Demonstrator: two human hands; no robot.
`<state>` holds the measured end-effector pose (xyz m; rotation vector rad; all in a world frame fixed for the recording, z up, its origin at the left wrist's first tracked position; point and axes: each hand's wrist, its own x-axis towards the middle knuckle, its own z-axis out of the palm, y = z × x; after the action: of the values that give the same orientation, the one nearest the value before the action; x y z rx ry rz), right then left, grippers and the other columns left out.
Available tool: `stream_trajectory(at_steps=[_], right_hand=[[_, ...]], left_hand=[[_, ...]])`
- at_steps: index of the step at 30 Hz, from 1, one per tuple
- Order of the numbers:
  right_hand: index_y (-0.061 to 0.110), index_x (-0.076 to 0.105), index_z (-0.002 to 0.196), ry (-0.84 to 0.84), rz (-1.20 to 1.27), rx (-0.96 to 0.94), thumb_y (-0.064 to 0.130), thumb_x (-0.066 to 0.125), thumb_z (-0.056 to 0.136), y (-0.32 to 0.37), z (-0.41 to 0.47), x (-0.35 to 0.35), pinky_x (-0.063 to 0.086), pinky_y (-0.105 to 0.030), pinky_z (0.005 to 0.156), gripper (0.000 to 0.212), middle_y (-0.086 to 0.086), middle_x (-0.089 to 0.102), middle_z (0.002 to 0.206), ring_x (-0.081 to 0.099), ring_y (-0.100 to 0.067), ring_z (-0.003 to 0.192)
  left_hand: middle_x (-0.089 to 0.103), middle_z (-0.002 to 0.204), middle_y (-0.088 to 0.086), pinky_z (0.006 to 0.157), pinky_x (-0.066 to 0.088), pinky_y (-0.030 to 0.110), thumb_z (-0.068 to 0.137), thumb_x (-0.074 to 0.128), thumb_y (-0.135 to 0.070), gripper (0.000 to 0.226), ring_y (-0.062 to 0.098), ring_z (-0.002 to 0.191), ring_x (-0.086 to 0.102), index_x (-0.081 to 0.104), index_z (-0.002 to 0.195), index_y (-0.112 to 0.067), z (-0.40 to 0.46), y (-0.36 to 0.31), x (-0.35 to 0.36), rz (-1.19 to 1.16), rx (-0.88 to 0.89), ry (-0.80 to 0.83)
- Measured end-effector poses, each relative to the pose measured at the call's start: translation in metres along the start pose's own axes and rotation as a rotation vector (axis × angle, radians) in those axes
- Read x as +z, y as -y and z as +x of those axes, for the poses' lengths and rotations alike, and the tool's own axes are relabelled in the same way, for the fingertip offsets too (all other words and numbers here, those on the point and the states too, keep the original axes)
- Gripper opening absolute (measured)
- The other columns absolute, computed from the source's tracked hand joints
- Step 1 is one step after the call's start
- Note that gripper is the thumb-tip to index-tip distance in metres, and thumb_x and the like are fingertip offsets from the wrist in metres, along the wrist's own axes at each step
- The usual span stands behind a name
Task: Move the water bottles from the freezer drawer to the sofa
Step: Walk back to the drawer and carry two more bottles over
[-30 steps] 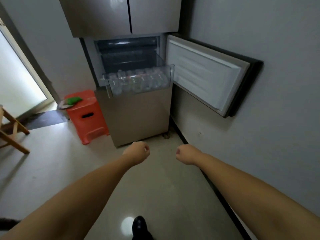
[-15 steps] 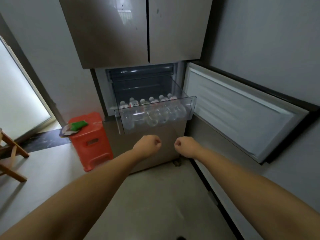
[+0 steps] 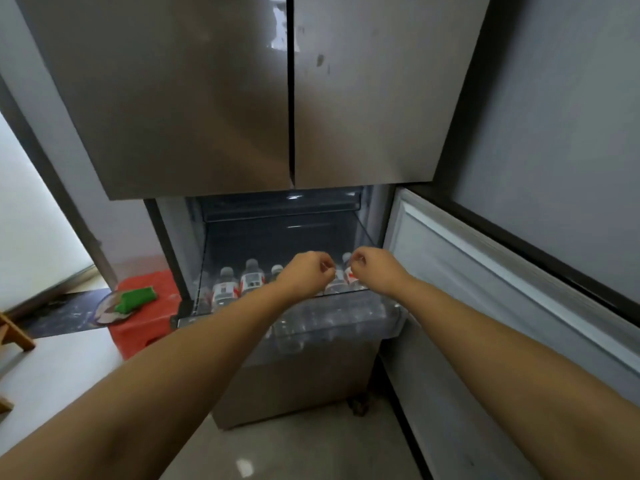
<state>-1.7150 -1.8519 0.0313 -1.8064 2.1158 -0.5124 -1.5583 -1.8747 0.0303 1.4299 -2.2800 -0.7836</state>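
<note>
Where hands (image 3: pixel 341 271) hover, drawer (image 3: pixel 332 320) holds seemingly upright bottles (image 3: pixel 252 280).

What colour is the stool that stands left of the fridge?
The stool is red-orange, seen best in the head view, with a green object lying on top.

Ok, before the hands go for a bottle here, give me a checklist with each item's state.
1. Freezer door swung open: ok.
2. Freezer drawer pulled out: ok.
3. Water bottles upright in the drawer, reachable: ok.
4. Left hand free: ok, curled, holding nothing.
5. Right hand free: ok, curled above the bottles.
6. Sofa ready: cannot tell, out of view.
</note>
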Motion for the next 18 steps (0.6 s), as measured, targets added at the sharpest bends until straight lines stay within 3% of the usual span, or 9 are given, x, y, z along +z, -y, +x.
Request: stream_trajectory(at_steps=[4, 9, 11, 14, 16, 18], right_hand=[[0.010, 0.063, 0.107, 0.054, -0.016, 0.037, 0.025, 0.047, 0.095, -0.027, 0.048, -0.007, 0.042, -0.030, 0.077, 0.025, -0.015, 0.066, 0.111, 0.060, -0.028, 0.093], [0.007, 0.057, 0.123, 0.225, -0.026, 0.094, 0.018, 0.045, 0.095, -0.049, 0.077, 0.014, 0.042, -0.030, 0.089, 0.032, -0.018, 0.059, 0.127, 0.055, -0.033, 0.115], [0.009, 0.051, 0.132, 0.273, -0.010, 0.114, 0.018, 0.044, 0.097, -0.051, 0.087, 0.023, 0.041, -0.032, 0.096, 0.037, -0.018, 0.055, 0.133, 0.053, -0.032, 0.119], [0.010, 0.038, 0.142, 0.421, -0.028, 0.145, 0.020, 0.044, 0.099, -0.049, 0.100, 0.034, 0.042, -0.033, 0.098, 0.045, -0.016, 0.050, 0.138, 0.053, -0.032, 0.120], [0.010, 0.027, 0.147, 0.518, -0.058, 0.181, 0.021, 0.045, 0.100, -0.051, 0.107, 0.042, 0.038, -0.037, 0.108, 0.052, -0.015, 0.044, 0.144, 0.048, -0.031, 0.126], [0.008, 0.035, 0.144, 0.593, -0.108, 0.222, 0.023, 0.042, 0.101, -0.052, 0.112, 0.048, 0.034, -0.038, 0.111, 0.046, -0.015, 0.043, 0.144, 0.045, -0.031, 0.129]], left_hand=[[0.068, 0.098, 0.006, 0.084, 0.051, 0.032, 0.091, 0.053, -0.019, 0.021, 0.023, 0.093, 0.064, 0.067, 0.105, -0.012, 0.047, 0.003, 0.020, -0.119, -0.118, 0.044], [0.061, 0.089, 0.006, 0.085, 0.051, 0.035, 0.091, 0.052, -0.019, 0.014, 0.028, 0.091, 0.063, 0.063, 0.099, -0.016, 0.081, 0.020, 0.051, -0.253, -0.309, 0.163], [0.064, 0.099, 0.011, 0.086, 0.052, 0.037, 0.093, 0.051, -0.023, 0.016, 0.027, 0.090, 0.062, 0.061, 0.102, -0.014, 0.098, 0.020, 0.063, -0.271, -0.377, 0.194], [0.061, 0.124, 0.013, 0.094, 0.044, 0.035, 0.094, 0.048, -0.032, 0.038, 0.029, 0.113, 0.057, 0.056, 0.123, -0.009, 0.119, 0.020, 0.081, -0.260, -0.491, 0.195], [0.056, 0.131, 0.018, 0.100, 0.044, 0.038, 0.092, 0.054, -0.025, 0.044, 0.033, 0.121, 0.054, 0.050, 0.129, 0.000, 0.129, 0.024, 0.094, -0.316, -0.581, 0.201], [0.054, 0.133, 0.014, 0.099, 0.044, 0.036, 0.092, 0.055, -0.020, 0.045, 0.029, 0.121, 0.053, 0.046, 0.130, 0.002, 0.134, 0.026, 0.102, -0.328, -0.652, 0.232]])
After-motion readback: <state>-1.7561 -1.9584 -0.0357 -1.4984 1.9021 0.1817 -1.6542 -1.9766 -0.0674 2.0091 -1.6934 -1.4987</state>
